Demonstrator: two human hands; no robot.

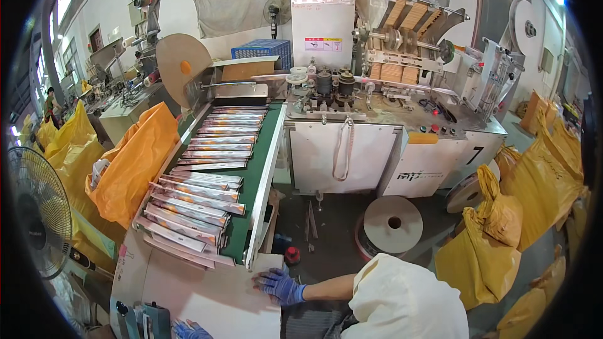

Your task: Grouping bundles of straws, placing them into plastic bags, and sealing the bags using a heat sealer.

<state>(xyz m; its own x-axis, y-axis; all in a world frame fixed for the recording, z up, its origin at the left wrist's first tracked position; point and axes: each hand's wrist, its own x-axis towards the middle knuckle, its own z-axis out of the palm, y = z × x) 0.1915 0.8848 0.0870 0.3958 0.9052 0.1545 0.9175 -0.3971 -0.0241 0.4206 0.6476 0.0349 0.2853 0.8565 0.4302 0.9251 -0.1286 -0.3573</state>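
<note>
My right hand [280, 286], in a blue glove with bare fingertips, rests flat on the right edge of the white work table [207, 287], near the conveyor's end. It holds nothing that I can see. At the bottom edge of the picture is my left hand [191, 329], gloved alike and partly cut off, beside a grey-green metal device [157, 321]; whether it holds anything is hidden. Ahead, overlapping printed paper sleeves or packets [188, 212] lie in a long row on the green belt conveyor [264, 150]. The lowest ones jut over its near end.
An orange plastic bag [136, 165] leans at the conveyor's left, with a standing fan [40, 216] nearer. The packaging machine [344, 150] stands ahead. A large material roll [395, 222] and yellow sacks [480, 249] are at the right. A person [51, 103] is far left.
</note>
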